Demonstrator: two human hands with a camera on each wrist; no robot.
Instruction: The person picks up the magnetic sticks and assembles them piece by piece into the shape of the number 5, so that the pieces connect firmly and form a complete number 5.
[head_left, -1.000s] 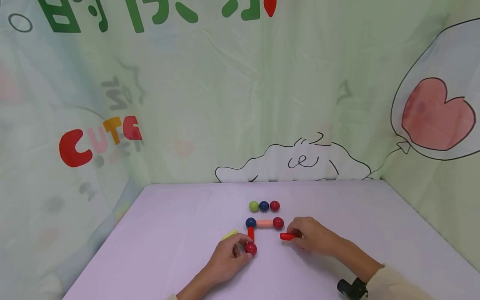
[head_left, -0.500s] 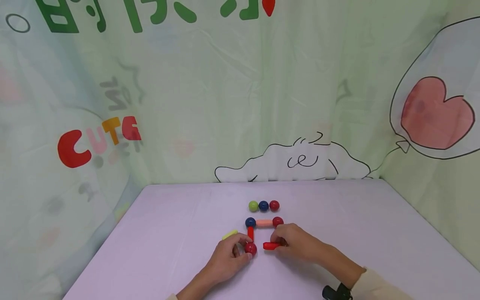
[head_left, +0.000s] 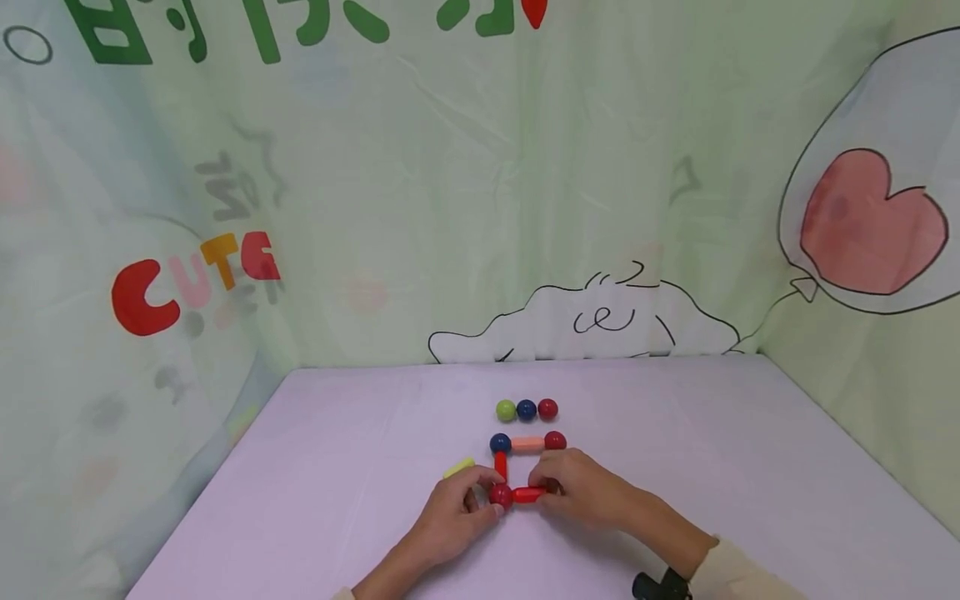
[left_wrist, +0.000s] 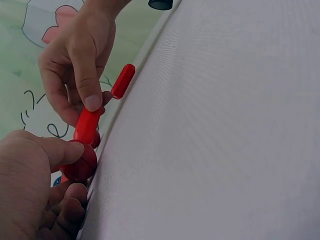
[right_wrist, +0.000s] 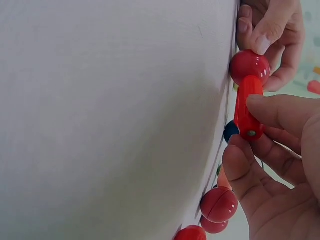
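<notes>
My left hand (head_left: 453, 517) holds a red ball (head_left: 501, 496) between thumb and fingers, close over the table. My right hand (head_left: 592, 487) pinches a red rod (head_left: 527, 495), whose far end meets that ball's right side. In the right wrist view the rod (right_wrist: 248, 112) points straight into the ball (right_wrist: 250, 66). From the held ball another red rod (head_left: 500, 467) runs back to a blue ball (head_left: 500, 443). A pink rod (head_left: 527, 444) links the blue ball to a second red ball (head_left: 555, 440), just behind my right fingers.
Behind the frame of rods sit a green ball (head_left: 506, 409), a blue ball (head_left: 527, 409) and a red ball (head_left: 548, 408) in a row. A yellow rod (head_left: 459, 467) lies behind my left hand. The left wrist view shows one more red rod (left_wrist: 123, 81) beyond my right hand.
My right hand has moved left and toward the front with its red rod, bringing the rod's end to the red ball. The left hand has stayed on the ball.
</notes>
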